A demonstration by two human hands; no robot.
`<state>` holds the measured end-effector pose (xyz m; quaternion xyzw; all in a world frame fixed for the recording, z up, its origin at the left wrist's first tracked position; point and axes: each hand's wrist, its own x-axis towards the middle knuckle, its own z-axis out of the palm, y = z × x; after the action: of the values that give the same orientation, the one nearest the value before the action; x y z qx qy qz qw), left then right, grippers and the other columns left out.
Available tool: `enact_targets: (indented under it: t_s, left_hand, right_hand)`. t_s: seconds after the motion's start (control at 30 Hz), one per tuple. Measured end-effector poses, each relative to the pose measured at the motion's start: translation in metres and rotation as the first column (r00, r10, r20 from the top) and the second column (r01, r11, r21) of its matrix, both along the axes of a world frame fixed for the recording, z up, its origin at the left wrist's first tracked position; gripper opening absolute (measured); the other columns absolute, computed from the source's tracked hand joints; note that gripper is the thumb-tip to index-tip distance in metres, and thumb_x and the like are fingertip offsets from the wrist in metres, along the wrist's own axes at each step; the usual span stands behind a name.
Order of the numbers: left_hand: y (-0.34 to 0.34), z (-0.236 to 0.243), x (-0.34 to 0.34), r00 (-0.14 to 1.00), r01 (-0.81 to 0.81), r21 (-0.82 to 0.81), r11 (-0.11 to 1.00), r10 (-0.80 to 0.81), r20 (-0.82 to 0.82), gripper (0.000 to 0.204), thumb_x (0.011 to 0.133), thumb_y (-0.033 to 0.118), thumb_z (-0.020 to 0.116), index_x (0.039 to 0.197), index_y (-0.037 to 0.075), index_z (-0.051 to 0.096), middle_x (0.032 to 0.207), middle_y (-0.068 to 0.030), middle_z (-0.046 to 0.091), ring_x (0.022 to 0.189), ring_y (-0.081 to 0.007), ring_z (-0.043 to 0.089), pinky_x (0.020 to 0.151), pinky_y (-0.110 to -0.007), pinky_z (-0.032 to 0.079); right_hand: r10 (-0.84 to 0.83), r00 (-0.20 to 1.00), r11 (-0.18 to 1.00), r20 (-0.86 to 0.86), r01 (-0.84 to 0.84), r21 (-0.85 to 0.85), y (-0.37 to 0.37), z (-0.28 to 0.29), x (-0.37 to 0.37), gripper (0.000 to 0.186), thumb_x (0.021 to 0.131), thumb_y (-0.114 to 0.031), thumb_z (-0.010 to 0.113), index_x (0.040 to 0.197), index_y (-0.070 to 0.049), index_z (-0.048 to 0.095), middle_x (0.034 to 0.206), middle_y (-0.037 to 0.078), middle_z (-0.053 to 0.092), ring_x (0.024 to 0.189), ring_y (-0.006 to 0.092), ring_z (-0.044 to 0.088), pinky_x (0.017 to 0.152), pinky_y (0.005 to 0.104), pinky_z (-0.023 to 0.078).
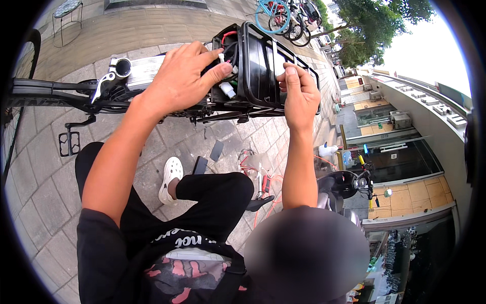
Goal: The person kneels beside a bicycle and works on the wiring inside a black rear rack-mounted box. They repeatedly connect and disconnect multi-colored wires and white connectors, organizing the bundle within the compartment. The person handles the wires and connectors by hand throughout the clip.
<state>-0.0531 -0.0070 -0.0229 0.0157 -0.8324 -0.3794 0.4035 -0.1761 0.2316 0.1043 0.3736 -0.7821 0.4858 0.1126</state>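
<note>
Several cables (232,53) beside left grip (177,76)

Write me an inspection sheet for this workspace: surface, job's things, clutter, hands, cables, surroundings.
Surface: grey stone paving.
Job's things: black tubular rack around a glossy black box, wiring exposed at one end; white plastic connector.
Clutter: red-handled tool, dark flat rectangular piece on the paving.
Hands: left hand at the wiring, right hand curled beside the rack; grips unclear.
Cables: red wire, black wires.
Surroundings: parked blue bicycle, leafy green trees.
</note>
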Motion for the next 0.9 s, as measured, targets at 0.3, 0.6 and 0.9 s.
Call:
enact_targets:
  t_s: [0.3, 0.6, 0.9]
  left_hand:
    - [-0.010, 0.012, 0.011, 0.987, 0.152, 0.233, 0.960, -0.158, 0.007, 0.052, 0.111, 0.037, 0.082, 0.148, 0.001, 0.077, 0.129, -0.0167, 0.082, 0.122, -0.0324, 0.076, 0.109, -0.041, 0.057]
    - [-0.025, 0.017, 0.014, 0.935, 0.298, 0.346, 0.890, -0.345, 0.080, 0.071, 0.090, 0.038, 0.101, 0.150, 0.006, 0.079, 0.130, -0.0080, 0.080, 0.123, -0.0259, 0.073, 0.108, -0.040, 0.056]
    - [-0.003, 0.010, 0.013, 0.996, 0.085, 0.115, 0.990, -0.086, 0.002, 0.073, 0.084, 0.038, 0.103, 0.143, 0.001, 0.081, 0.122, -0.0138, 0.080, 0.116, -0.0350, 0.076, 0.102, -0.043, 0.059]
  right_hand:
    - [-0.071, 0.981, 0.996, 0.178, 0.079, -0.037, 0.003, -0.006, 0.001, 0.027, 0.116, -0.026, 0.078, 0.124, -0.001, 0.086, 0.090, 0.000, 0.077, 0.071, 0.0027, 0.061, 0.058, 0.0213, 0.046]
    - [-0.191, 0.964, 0.981, 0.183, 0.196, -0.008, -0.004, -0.003, 0.008, 0.024, 0.111, -0.023, 0.082, 0.118, 0.000, 0.087, 0.084, -0.003, 0.072, 0.063, 0.0001, 0.053, 0.056, 0.0208, 0.038]
    - [-0.146, 0.973, 0.989, 0.178, 0.141, 0.038, -0.017, -0.003, 0.011, 0.016, 0.112, -0.013, 0.080, 0.115, 0.003, 0.081, 0.089, -0.007, 0.070, 0.074, -0.0015, 0.053, 0.064, 0.0192, 0.039]
